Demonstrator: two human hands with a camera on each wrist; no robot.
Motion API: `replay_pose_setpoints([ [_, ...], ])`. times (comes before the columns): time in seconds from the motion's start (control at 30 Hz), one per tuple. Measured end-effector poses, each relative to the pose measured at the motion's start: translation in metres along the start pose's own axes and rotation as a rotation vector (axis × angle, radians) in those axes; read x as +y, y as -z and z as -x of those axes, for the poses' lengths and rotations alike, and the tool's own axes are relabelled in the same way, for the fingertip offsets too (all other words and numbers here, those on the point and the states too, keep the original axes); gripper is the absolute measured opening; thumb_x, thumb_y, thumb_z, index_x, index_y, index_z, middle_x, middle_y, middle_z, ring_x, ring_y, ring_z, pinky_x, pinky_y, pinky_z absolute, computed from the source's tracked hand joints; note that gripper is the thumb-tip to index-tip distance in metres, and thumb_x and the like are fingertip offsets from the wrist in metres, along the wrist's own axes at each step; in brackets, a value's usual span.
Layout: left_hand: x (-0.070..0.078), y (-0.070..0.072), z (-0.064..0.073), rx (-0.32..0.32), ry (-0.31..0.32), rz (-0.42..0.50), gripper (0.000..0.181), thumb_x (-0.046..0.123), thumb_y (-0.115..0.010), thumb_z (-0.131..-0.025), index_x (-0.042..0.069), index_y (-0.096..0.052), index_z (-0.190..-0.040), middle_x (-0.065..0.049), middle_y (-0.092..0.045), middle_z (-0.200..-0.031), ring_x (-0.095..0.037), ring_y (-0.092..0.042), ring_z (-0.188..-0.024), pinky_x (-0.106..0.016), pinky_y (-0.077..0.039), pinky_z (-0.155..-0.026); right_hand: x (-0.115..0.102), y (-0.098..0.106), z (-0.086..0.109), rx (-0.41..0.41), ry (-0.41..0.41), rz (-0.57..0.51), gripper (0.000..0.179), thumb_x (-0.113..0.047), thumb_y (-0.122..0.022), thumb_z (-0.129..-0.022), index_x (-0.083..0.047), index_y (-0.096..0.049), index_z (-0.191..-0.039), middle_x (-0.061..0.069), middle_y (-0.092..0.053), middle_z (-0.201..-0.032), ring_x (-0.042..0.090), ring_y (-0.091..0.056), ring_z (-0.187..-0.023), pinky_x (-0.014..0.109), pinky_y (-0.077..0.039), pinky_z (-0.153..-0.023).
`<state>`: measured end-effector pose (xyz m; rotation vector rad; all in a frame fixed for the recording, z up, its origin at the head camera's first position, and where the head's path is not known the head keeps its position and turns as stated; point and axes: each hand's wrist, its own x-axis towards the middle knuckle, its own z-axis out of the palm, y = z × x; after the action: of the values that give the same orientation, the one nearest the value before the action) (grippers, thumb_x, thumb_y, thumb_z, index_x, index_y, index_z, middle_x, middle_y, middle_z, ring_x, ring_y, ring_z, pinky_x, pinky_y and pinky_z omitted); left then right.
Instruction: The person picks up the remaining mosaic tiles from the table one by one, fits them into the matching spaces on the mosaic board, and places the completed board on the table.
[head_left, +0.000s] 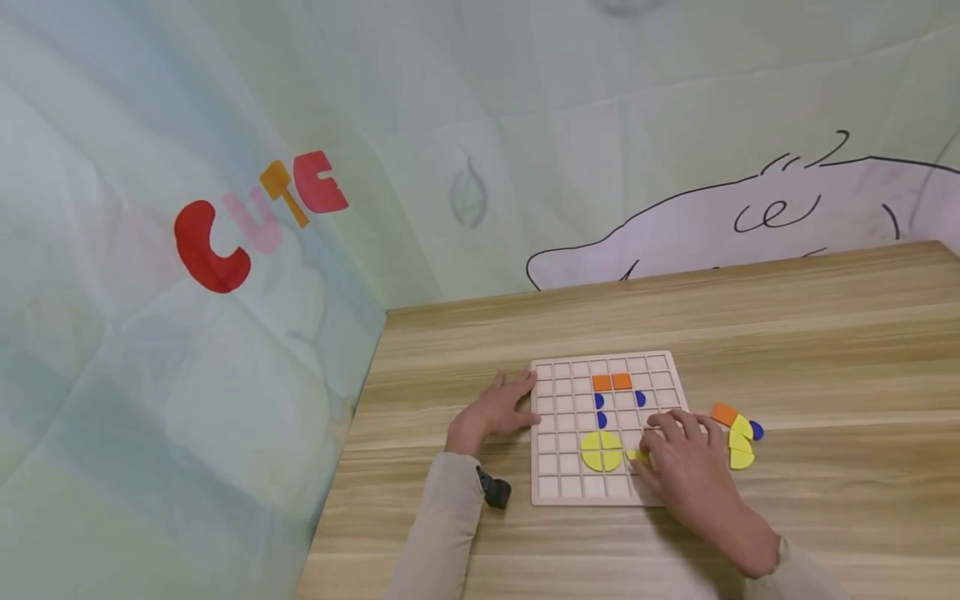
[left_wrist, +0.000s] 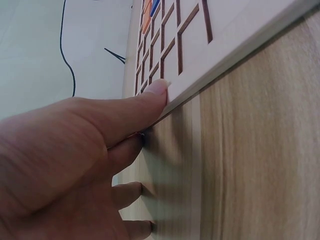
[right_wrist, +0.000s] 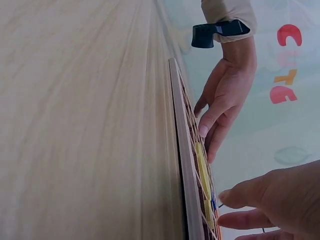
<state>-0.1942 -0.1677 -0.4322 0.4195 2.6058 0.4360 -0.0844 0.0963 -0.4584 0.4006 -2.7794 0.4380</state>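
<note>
A pale wooden grid board [head_left: 550,497] lies on the table. My left hand [head_left: 498,408] is at its left edge with fingers spread; in the left wrist view the thumb [left_wrist: 142,102] touches the rim. Over the board's lower right hovers my right hand [head_left: 693,475], its thumb and fingertips close to a yellow piece [head_left: 636,456] that they partly hide. In the right wrist view those fingertips stand apart. Yellow quarter-circle pieces [head_left: 592,460] form a disc on the grid. Above it are three blue half-circle pieces [head_left: 641,398] and two orange squares [head_left: 622,381].
Right of the board lies a small group of loose pieces: an orange square [head_left: 724,414], several yellow pieces [head_left: 742,458] and a blue piece [head_left: 757,430]. The wood-grain table [head_left: 847,358] meets a printed cloth backdrop [head_left: 450,100] behind and at left.
</note>
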Motion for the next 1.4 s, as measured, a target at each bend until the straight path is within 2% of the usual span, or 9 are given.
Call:
replay_pose_setpoints([
  [0.17,-0.001,-0.001,0.0,0.003,0.003,0.001,0.073,0.038,-0.058,-0.094,0.022,-0.019,-0.154,0.005,-0.011,-0.161,-0.034,0.001,-0.148,-0.054,-0.012,-0.118,0.007,0.007,0.003,0.068,-0.002,-0.052,0.012,-0.021,-0.074,-0.076,-0.016,-0.063,-0.076,0.011,-0.064,-0.107,0.036,-0.049,-0.112,0.058,-0.029,-0.095],
  [0.37,0.0,-0.001,0.002,0.0,0.001,0.014,0.073,0.037,-0.058,-0.094,0.021,-0.02,-0.154,0.005,-0.011,-0.161,-0.034,0.001,-0.148,-0.055,-0.012,-0.118,0.027,0.023,0.009,0.102,-0.059,-0.033,0.015,-0.019,-0.074,-0.074,-0.012,-0.061,-0.078,0.015,-0.062,-0.106,0.039,-0.046,-0.109,0.06,-0.028,-0.093],
  [0.57,0.001,0.001,0.002,-0.003,-0.009,0.005,0.073,0.037,-0.057,-0.095,0.021,-0.018,-0.154,0.005,-0.01,-0.161,-0.035,0.001,-0.148,-0.055,-0.012,-0.118,0.05,0.037,0.02,0.044,-0.185,-0.013,0.018,-0.018,-0.073,-0.074,-0.006,-0.061,-0.08,0.025,-0.057,-0.109,0.048,-0.042,-0.109,0.066,-0.025,-0.092],
  [0.77,0.001,0.002,0.001,-0.004,-0.008,-0.001,0.072,0.037,-0.057,-0.095,0.02,-0.018,-0.154,0.005,-0.01,-0.161,-0.035,0.001,-0.148,-0.056,-0.012,-0.118,0.065,0.038,0.027,-0.024,-0.27,-0.004,0.03,-0.021,-0.08,-0.07,0.001,-0.063,-0.08,0.033,-0.054,-0.108,0.054,-0.039,-0.107,0.07,-0.024,-0.088],
  [1.03,0.0,0.0,0.0,-0.009,-0.01,-0.008,0.072,0.038,-0.056,-0.095,0.021,-0.018,-0.154,0.005,-0.01,-0.161,-0.035,0.001,-0.148,-0.056,-0.012,-0.118,0.071,0.037,0.03,-0.039,-0.304,0.002,0.034,-0.024,-0.081,-0.07,0.001,-0.061,-0.082,0.034,-0.054,-0.106,0.055,-0.038,-0.106,0.07,-0.025,-0.086],
  [1.2,0.0,0.0,0.001,-0.006,-0.01,-0.009,0.072,0.038,-0.056,-0.095,0.021,-0.018,-0.154,0.006,-0.01,-0.161,-0.035,0.001,-0.148,-0.055,-0.011,-0.118,0.073,0.038,0.031,-0.061,-0.329,0.023,0.035,-0.03,-0.081,-0.07,-0.004,-0.057,-0.071,0.033,-0.055,-0.101,0.055,-0.04,-0.102,0.07,-0.025,-0.085],
  [1.4,0.001,0.001,0.002,-0.005,-0.01,0.004,0.072,0.037,-0.057,-0.095,0.021,-0.018,-0.154,0.005,-0.011,-0.161,-0.036,0.001,-0.148,-0.056,-0.012,-0.118,0.074,0.04,0.031,-0.11,-0.344,0.018,0.034,-0.031,-0.08,-0.072,-0.008,-0.056,-0.067,0.031,-0.056,-0.1,0.055,-0.041,-0.1,0.071,-0.023,-0.086],
])
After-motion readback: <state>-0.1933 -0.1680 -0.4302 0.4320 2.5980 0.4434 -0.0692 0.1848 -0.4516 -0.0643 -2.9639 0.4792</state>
